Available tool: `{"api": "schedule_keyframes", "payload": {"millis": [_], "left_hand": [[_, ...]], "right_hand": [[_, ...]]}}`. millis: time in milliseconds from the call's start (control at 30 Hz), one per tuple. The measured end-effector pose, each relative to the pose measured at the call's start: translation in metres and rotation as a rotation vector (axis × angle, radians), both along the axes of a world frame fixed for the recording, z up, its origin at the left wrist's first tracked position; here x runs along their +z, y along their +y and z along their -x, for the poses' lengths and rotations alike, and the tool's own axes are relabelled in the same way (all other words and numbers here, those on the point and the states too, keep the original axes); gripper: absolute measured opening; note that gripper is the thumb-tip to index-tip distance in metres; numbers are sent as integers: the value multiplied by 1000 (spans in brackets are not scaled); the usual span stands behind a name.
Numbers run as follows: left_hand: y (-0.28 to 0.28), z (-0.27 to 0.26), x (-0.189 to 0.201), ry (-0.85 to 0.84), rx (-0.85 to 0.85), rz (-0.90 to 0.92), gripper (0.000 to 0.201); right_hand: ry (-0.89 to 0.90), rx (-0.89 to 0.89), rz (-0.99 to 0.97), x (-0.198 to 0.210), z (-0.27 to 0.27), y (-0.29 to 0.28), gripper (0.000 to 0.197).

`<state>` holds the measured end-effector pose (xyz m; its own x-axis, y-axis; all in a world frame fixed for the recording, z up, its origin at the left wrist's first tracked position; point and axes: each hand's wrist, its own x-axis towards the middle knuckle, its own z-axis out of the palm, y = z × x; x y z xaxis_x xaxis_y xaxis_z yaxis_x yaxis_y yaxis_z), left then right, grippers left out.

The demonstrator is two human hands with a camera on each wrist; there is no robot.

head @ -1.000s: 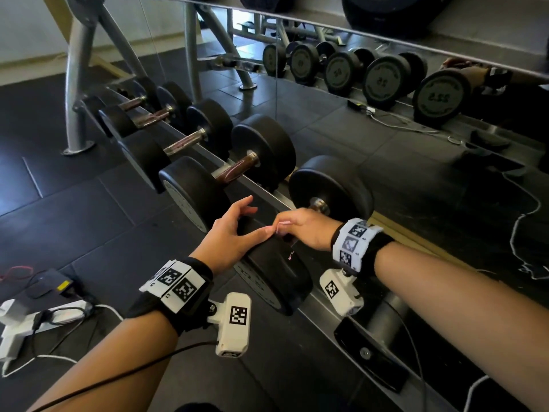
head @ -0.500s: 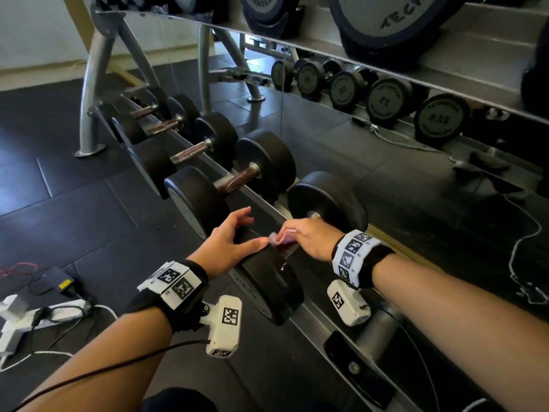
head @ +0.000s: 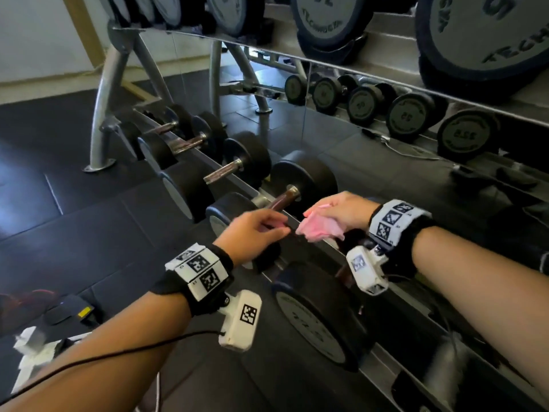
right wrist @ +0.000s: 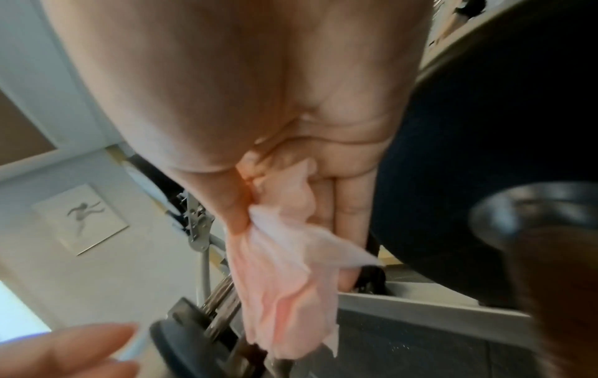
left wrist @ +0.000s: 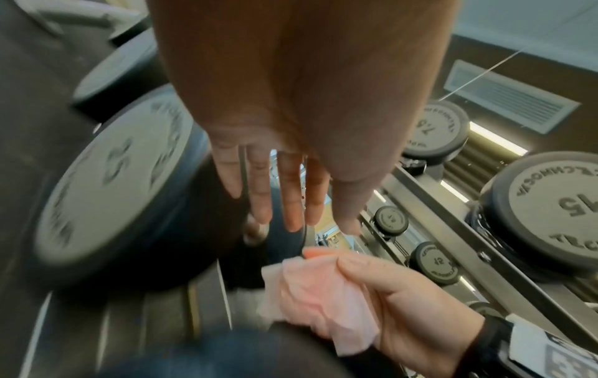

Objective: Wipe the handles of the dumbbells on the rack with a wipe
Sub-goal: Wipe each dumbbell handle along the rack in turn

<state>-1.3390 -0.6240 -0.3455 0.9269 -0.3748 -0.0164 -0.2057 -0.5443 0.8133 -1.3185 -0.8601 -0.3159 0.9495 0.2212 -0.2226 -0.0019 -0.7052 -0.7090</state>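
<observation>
Your right hand pinches the pink wipe; your left hand hangs slack, empty; the next bare handle lies at eleven o'clock from the wipe, its axis pointing toward one o'clock; right hand nearer.

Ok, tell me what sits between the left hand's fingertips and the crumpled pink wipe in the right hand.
Nothing. In the head view a narrow gap parts the left hand from the crumpled pink wipe held by the right hand; only the dark rack rail shows behind.
</observation>
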Motion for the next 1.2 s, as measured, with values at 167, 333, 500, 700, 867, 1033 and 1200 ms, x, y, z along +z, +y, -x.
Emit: {"api": "schedule_keyframes", "payload": {"millis": [167,333,500,700,867,1033,1200], "left_hand": [[40,-41,17,-88,109,-24,22],[48,-70,8,-102,165,-223,55],[49,-90,-17,10,162,-188,70],[50,-95,-27,8,181,-129,73],[51,-92,-24,30,194,-110,73],[50,-89,-22,34,197,-104,71],[50,-89,-24,31,204,-71,70]], "right_hand": [[111,-199,-61,17,-37,33,25],[129,-292,28,11,-69,48,35],[-113,-252,62,-2,-98,56,25],[-220,-51,-27,-18,-122,68,40],[-189,140,250,-45,-130,67,40],[-150,245,427,-68,-128,61,40],[-205,362,507,-70,-126,68,36]]}}
